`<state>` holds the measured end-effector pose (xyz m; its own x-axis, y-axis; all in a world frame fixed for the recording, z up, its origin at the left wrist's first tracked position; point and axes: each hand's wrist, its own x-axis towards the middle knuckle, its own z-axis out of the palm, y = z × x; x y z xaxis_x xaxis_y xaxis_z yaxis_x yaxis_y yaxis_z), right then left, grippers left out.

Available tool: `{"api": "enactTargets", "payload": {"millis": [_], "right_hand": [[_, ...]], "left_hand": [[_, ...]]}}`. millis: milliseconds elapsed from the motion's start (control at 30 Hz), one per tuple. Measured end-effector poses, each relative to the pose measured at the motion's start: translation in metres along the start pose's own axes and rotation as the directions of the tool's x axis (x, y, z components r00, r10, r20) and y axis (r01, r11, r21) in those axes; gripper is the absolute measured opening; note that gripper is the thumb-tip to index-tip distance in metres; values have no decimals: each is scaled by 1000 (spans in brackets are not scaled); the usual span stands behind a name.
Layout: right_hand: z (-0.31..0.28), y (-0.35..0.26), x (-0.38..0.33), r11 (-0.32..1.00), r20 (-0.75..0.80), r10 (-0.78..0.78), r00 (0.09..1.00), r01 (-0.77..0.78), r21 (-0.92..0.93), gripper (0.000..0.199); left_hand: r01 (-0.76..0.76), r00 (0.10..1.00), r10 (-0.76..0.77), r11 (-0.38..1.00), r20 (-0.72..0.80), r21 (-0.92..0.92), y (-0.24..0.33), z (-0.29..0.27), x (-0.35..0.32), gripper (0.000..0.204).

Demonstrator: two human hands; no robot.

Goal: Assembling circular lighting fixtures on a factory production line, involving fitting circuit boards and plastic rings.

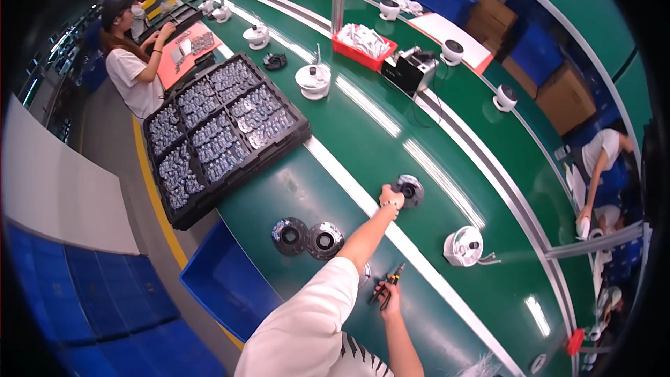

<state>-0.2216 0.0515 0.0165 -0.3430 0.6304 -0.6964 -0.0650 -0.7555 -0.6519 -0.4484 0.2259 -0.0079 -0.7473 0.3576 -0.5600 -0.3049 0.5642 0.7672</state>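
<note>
**Two hands out over the green conveyor belt**

Two arms come up from the lower edge. The left arm is stretched far forward, nearly straight, and its left hand (391,197) rests fingers-down on a round dark ring part (410,190) lying on the green belt (349,132); whether the fingers pinch the part or only touch it cannot be told. The right arm is bent close to the body, and the right hand (392,294) is closed around small pliers (386,290) with dark and orange handles, held just above the belt.

Two more round dark ring parts (308,238) lie side by side on the belt, left of the outstretched forearm. One white dome housing (464,246) with trailing wires sits to the right. One black tray (223,129) of small metal pieces stands at the belt's left edge, and one blue bin (227,283) sits below it.
</note>
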Motion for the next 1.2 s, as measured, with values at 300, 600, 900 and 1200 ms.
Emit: {"api": "enactTargets", "payload": {"millis": [300, 600, 900, 1200], "right_hand": [[-3, -6, -1, 998, 41, -33, 999, 31, 48, 40], [2, -25, -1, 913, 90, 199, 976, -218, 346, 34], [69, -145, 13, 981, 194, -174, 965, 187, -51, 45], [221, -200, 91, 184, 647, -482, 592, 790, -585, 56]], "left_hand": [[-226, 967, 220, 973, 128, 39, -52, -112, 86, 38], [-177, 973, 174, 984, 150, 8, -56, -254, 50, 36], [-375, 665, 743, 428, -83, 822, -130, -321, 15, 42], [-344, 699, 708, 454, -99, 822, -113, -325, 5, 48]]}}
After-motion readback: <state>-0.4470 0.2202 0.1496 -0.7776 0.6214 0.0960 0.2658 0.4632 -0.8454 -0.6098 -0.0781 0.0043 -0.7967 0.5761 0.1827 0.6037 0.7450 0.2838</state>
